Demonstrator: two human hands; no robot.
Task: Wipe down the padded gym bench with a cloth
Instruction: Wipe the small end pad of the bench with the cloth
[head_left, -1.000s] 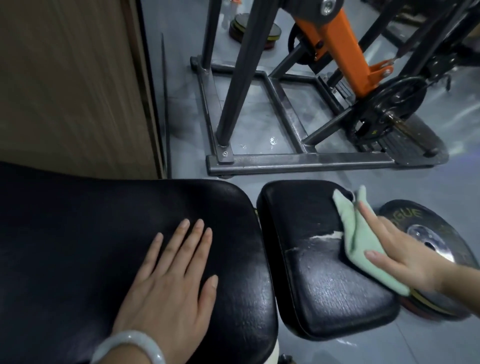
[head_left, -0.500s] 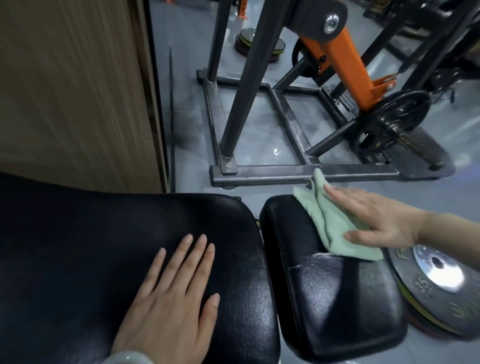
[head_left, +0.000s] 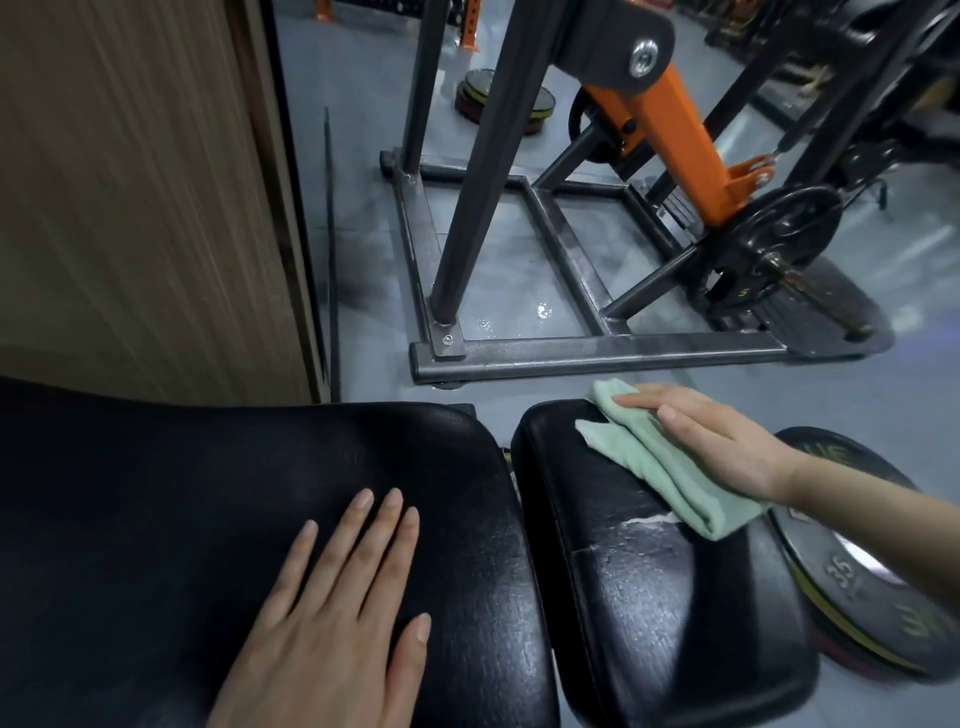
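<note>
A grey gym floor (head_left: 519, 291) is seen, with a dark steel machine frame (head_left: 597, 348) beyond and a wooden wall panel (head_left: 130, 182) on the left. The black padded bench (head_left: 208, 519) consists of a long pad and a smaller seat pad (head_left: 649, 597), cracked on top. The folded pale green cloth (head_left: 660, 467) is pressed on the far right of the seat pad by the right hand (head_left: 727, 441), fingers straight. The left hand (head_left: 337, 623) is laid flat on the long pad, fingers extended, holding nothing.

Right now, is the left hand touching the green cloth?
Apart. The head view shows the left hand flat on the large pad, while the cloth lies on the smaller pad.
</note>
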